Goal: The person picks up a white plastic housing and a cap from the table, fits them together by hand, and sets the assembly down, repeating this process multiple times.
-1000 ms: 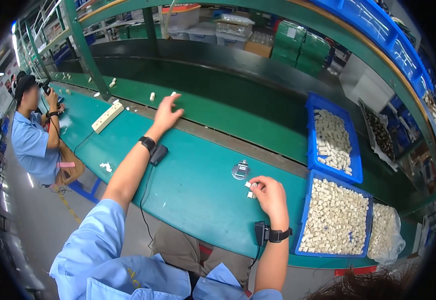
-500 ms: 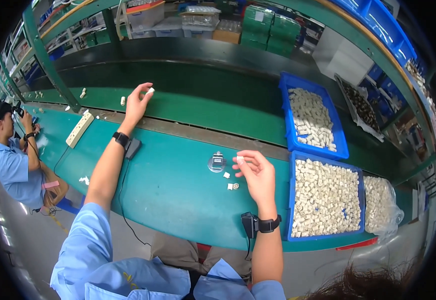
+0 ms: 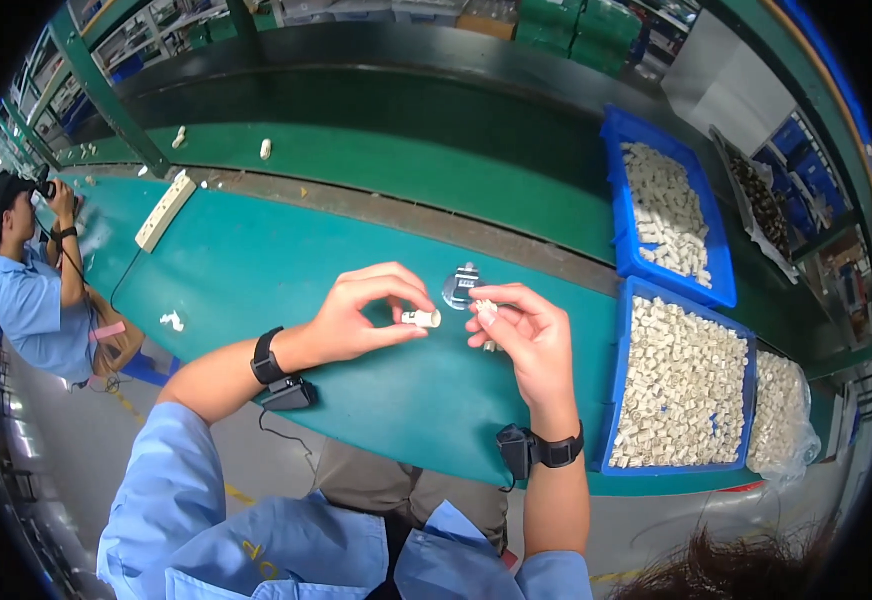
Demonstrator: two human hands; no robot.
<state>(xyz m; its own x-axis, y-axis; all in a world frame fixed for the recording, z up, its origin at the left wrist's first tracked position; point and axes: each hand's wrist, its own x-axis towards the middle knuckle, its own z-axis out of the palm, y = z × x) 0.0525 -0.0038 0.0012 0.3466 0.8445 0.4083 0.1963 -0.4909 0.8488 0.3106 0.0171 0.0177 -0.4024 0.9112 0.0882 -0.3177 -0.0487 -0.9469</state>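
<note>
My left hand [image 3: 366,312] pinches a small white cylindrical part [image 3: 421,318] between thumb and fingers, above the green worktable [image 3: 256,270]. My right hand [image 3: 521,335] is just to its right and holds another small white piece [image 3: 483,309] at its fingertips. The two pieces are close together but apart. A small round silver hand counter [image 3: 461,287] lies on the table just behind both hands. Both wrists wear black bands.
Two blue bins [image 3: 681,385] [image 3: 664,210] full of small white parts stand at the right, with a clear bag of parts [image 3: 784,415] beyond. A white power strip [image 3: 164,210] lies at the left. Another person [image 3: 36,290] in blue sits far left. A conveyor [image 3: 406,170] runs behind.
My left arm has drawn back from the far conveyor edge to the middle of the table, now holding a white part next to my right hand. The view tilted down.
</note>
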